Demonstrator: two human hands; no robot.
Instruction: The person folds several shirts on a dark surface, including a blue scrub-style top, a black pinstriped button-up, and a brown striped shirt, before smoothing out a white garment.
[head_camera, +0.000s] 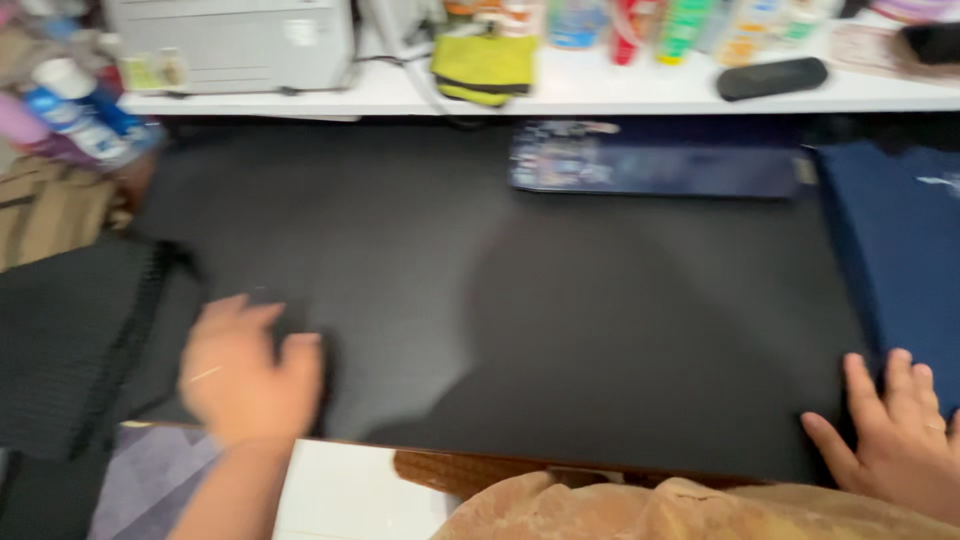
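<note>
My left hand (245, 375) rests on the near left part of a black table top (520, 300), fingers curled over a small dark object that is too blurred to name. My right hand (895, 430) lies flat at the table's near right corner, fingers spread, touching the edge of a dark blue folded cloth (900, 260). The whole view is blurred by motion.
A black ribbed garment (70, 340) hangs off the left edge. A dark blue flat box (650, 165) lies at the back. Behind it a white shelf (600, 95) carries a grey machine (230, 40), a yellow pouch (485, 65), a black case (772, 77) and several bottles.
</note>
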